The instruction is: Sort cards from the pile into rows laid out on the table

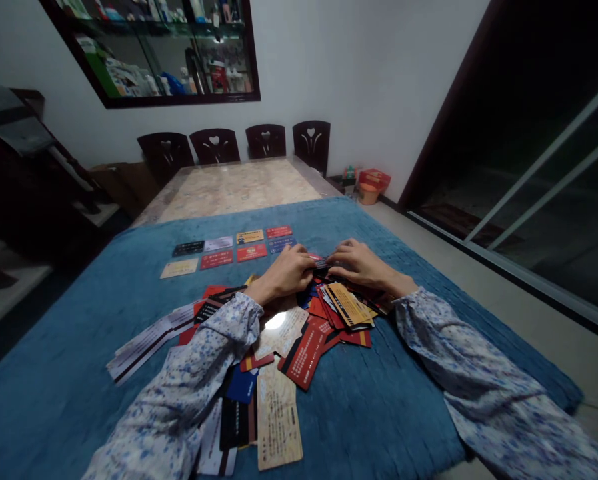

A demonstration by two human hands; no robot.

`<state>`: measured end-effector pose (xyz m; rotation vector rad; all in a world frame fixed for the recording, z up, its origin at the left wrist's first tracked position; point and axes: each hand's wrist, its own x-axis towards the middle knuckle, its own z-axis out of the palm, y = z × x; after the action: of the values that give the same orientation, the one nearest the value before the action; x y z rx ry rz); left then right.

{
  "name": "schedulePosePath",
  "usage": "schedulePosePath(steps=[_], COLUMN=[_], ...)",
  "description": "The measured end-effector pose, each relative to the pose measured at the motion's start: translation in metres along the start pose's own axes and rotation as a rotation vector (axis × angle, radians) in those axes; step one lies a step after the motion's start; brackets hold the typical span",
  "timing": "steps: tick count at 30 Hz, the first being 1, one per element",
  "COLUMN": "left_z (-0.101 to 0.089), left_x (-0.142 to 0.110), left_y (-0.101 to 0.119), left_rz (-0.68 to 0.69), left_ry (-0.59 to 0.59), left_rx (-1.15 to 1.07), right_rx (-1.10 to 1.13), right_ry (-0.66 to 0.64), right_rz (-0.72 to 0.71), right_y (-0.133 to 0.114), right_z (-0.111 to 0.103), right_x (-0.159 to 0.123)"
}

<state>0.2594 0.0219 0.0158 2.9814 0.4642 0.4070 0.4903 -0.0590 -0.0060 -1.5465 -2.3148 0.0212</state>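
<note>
My left hand (291,270) reaches to the far side of a loose pile of cards, its fingers curled on the near end of a small dark card (321,263). From the other side my right hand (357,262) bends its fingers over the same card; the fingertips partly hide it. Beneath and before both hands lies the heap, with a yellow card (347,303) on top at the right. A red card (303,350), a cream card (279,413) and a black card (236,423) spread toward me. White striped cards (146,343) fan out at the left.
Beyond the pile, cards lie face up in rows, among them a red card (251,252), a black card (189,248) and a cream card (179,268). A blue cloth (103,293) covers the near table. Chairs (215,145) stand at the far end.
</note>
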Motion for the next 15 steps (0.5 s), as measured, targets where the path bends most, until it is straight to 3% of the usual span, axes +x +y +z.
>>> schedulePosePath(steps=[9, 15], left_z=[0.005, 0.008], left_x=[0.0, 0.002], left_y=[-0.014, -0.019], left_rz=[-0.031, -0.086], left_ry=[0.164, 0.173], left_rx=[-0.187, -0.212], right_rx=[-0.004, -0.011], right_ry=[0.11, 0.187], right_rz=[-0.024, 0.066], right_y=[0.003, -0.005], right_z=[0.001, 0.0], right_x=[-0.001, -0.001])
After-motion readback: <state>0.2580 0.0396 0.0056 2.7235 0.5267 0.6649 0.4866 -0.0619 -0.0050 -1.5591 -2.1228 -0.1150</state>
